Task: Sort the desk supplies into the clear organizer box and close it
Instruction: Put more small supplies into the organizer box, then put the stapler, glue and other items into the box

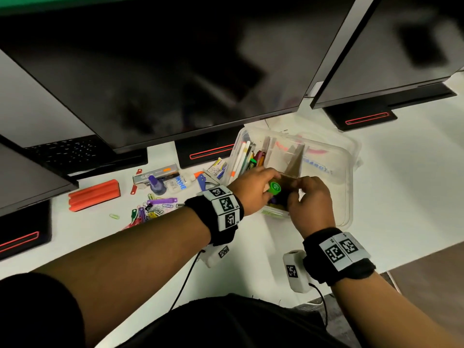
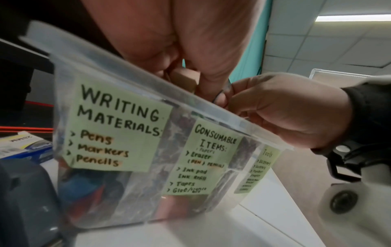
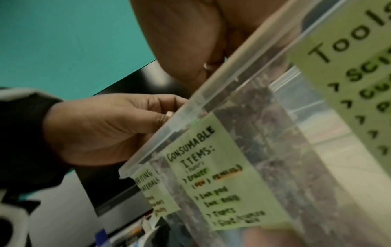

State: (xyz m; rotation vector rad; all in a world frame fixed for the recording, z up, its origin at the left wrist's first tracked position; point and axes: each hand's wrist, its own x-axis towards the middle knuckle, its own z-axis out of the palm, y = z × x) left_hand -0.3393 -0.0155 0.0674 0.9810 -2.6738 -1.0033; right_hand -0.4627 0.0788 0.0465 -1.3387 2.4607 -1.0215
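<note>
A white desk (image 1: 401,177) ran under three dark, switched-off monitors: a large middle monitor (image 1: 175,71), a second monitor (image 1: 414,41) to its right and a corner of a third monitor (image 1: 27,182) at the left edge. Their black bases carried thin red light strips (image 1: 367,118). Behind stood a teal wall (image 3: 63,41). Overhead was a white tiled ceiling (image 2: 306,50) with a lit strip light (image 2: 351,17). Brown wood-look floor (image 1: 431,292) showed past the desk's near edge.

Three dark monitors (image 1: 163,71) span 9 to 2 o'clock, their black bases (image 1: 361,116) edged with red lines. A keyboard (image 1: 62,151) sits at 10 o'clock under the screens. Teal wall (image 3: 63,41) behind; ceiling tiles (image 2: 328,46) overhead.
</note>
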